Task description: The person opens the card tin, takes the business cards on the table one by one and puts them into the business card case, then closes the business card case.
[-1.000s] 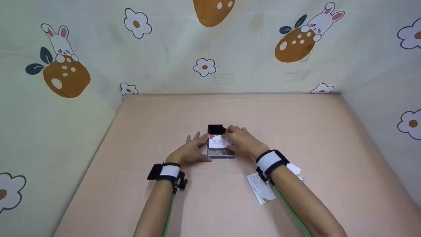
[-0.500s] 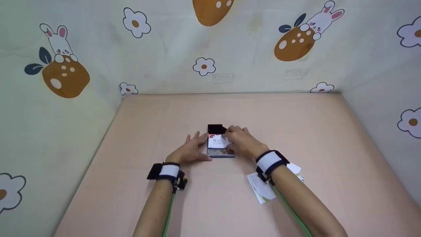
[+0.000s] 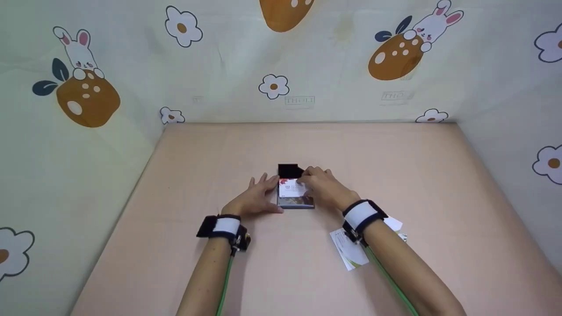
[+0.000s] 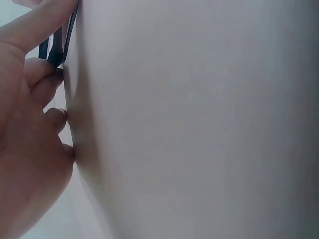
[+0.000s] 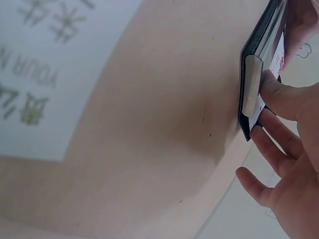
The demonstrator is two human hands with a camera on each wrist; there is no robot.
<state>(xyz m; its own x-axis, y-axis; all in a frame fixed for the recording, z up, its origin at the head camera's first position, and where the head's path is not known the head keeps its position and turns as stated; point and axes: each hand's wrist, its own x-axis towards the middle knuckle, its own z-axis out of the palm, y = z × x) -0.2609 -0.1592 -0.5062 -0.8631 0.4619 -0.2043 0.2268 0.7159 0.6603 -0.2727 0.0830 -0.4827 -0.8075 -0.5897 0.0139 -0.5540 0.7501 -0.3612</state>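
Observation:
A small dark business card case [image 3: 296,202] lies opened on the table, its black flap [image 3: 288,170] spread toward the back wall. On its upper part is a white business card [image 3: 290,188] with a red corner print. My left hand [image 3: 253,198] holds the case from the left, thumb by the near corner and index finger along the side. From the right, my right hand [image 3: 328,188] pinches the white card over the case. In the right wrist view the thumb [image 5: 284,99] presses at the card's edge, with other fingers by the case's corner.
Under the right wrist a white card [image 3: 349,251] with a green-gold corner lies on the table [image 3: 219,153]. Another white card [image 3: 393,224] shows partly behind the forearm. Patterned sheeting [image 3: 228,66] walls the back and sides. A green cable [image 3: 390,281] runs along each forearm.
The head view has tilted slightly. Both hands, the card and the case keep almost the same places.

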